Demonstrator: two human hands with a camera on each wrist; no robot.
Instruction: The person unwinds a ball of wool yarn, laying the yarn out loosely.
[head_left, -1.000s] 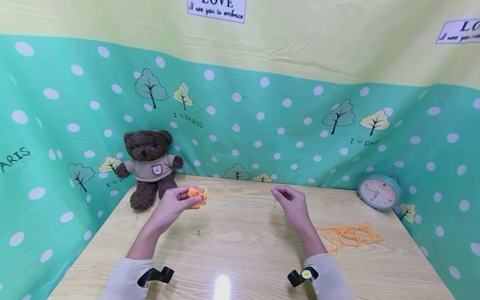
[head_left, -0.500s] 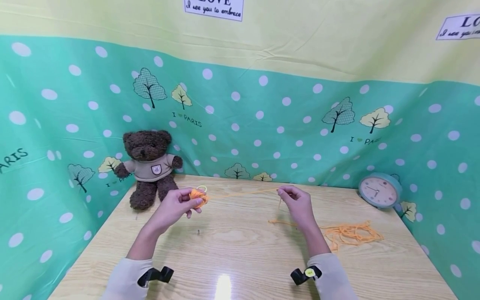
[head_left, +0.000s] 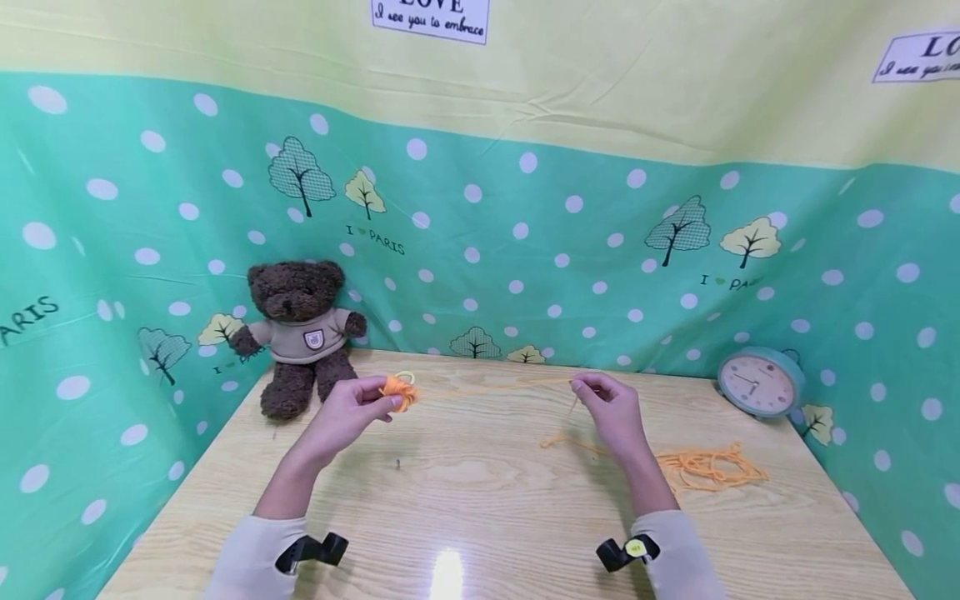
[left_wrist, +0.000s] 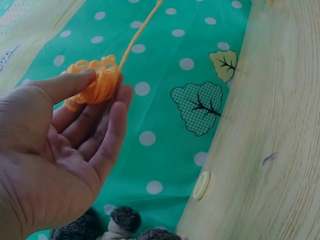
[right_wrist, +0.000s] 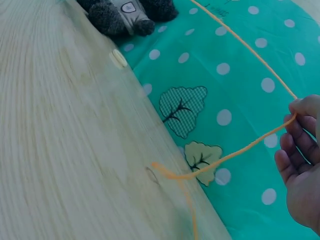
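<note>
My left hand (head_left: 347, 423) pinches a small wound bundle of orange yarn (left_wrist: 102, 85) between thumb and fingers. From the bundle a single strand (right_wrist: 246, 46) runs taut to the right, above the table. My right hand (head_left: 617, 415) pinches this strand between thumb and forefinger, as the right wrist view shows. Below that pinch the yarn hangs slack down to the tabletop. It continues to a loose orange yarn pile (head_left: 708, 468) lying on the table beyond my right forearm.
A pale yellow ring (left_wrist: 201, 185) lies at the table's back edge, partly behind the bundle in the head view. A brown teddy bear (head_left: 298, 333) sits back left, and a round alarm clock (head_left: 759, 383) stands back right. A green dotted cloth (head_left: 517, 250) hangs behind the wooden table (head_left: 465, 500).
My right hand has moved to the right, drawing the strand longer between the hands. My left hand stays nearly in place, and the yarn bundle in its fingers has turned slightly.
</note>
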